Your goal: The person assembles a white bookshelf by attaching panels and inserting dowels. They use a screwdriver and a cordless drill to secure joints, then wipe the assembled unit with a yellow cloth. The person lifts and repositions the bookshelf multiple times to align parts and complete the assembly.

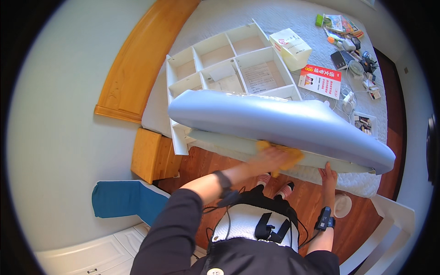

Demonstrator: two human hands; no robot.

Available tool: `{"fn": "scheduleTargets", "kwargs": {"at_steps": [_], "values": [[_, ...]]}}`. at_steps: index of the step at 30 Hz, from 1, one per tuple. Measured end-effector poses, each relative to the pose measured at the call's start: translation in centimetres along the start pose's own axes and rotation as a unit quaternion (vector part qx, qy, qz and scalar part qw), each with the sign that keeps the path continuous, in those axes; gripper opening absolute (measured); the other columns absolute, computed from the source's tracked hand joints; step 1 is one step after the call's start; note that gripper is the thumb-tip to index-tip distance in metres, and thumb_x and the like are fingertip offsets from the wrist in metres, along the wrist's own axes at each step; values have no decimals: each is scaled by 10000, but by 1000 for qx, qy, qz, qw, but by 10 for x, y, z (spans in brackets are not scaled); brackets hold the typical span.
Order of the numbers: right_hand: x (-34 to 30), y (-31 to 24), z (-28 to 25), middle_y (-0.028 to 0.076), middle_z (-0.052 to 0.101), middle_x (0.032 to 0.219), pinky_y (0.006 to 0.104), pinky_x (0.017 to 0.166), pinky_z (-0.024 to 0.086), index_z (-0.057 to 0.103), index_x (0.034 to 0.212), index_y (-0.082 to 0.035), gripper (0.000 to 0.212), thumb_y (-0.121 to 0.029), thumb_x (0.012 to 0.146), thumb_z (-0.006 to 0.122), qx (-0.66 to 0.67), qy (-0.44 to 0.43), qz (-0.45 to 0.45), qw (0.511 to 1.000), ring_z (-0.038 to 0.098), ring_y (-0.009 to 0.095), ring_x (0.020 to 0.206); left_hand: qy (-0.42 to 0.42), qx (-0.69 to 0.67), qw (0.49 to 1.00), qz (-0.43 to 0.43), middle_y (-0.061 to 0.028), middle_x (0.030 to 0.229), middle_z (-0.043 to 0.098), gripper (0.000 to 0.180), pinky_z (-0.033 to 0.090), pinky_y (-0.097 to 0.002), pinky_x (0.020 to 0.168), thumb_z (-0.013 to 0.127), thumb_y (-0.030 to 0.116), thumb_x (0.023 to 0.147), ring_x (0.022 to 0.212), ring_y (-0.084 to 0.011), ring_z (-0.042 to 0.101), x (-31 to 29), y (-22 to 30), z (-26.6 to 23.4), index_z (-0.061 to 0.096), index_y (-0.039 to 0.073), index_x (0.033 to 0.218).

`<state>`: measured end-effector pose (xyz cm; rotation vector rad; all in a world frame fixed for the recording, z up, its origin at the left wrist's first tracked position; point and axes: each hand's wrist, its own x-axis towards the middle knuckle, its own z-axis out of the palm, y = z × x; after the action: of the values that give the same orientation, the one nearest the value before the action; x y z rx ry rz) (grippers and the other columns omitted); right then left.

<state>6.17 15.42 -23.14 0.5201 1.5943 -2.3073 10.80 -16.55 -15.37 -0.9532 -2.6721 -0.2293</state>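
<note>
A long, glossy light-blue padded panel point(256, 114) is tilted up in front of me, its paler, flatter side facing me. My left hand point(270, 159), slightly smeared by motion, presses a bunched yellow cloth point(293, 158) against that pale side near the lower edge. Farther right, my right hand point(328, 175) grips the panel's bottom edge, fingers up against it; the thumb is hard to make out. Behind the panel, a white compartment shelf unit point(233, 57) lies on the bed and is partly covered by it.
The bed point(220, 16) also bears a pale box point(292, 48), a red-and-white book point(321, 81), cables and small electronics point(355, 64). Wooden furniture point(146, 156) and a blue-covered chair point(117, 199) stand left. A white bin point(342, 206) and slatted frame point(389, 220) are right.
</note>
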Motion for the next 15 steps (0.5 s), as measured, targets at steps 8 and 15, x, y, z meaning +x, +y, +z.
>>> {"fn": "scheduleTargets", "kwargs": {"at_steps": [8, 15], "values": [[-6, -9, 6, 33, 629, 991, 328, 914, 500, 627, 959, -26, 248, -270, 914, 625, 7, 0, 39, 999, 609, 140, 939, -176, 60, 804, -564, -108, 777, 671, 105, 499, -419, 614, 569, 111, 791, 711, -300, 650, -245, -137, -154, 670, 80, 783], [-13, -4, 2, 51, 611, 988, 352, 929, 498, 582, 990, -14, 252, -252, 915, 624, 23, 1, 29, 999, 597, 150, 969, -101, 123, 888, -432, -168, 772, 667, 127, 527, -409, 640, 618, 44, 725, 721, -361, 645, -216, -100, -231, 680, 42, 835]]}}
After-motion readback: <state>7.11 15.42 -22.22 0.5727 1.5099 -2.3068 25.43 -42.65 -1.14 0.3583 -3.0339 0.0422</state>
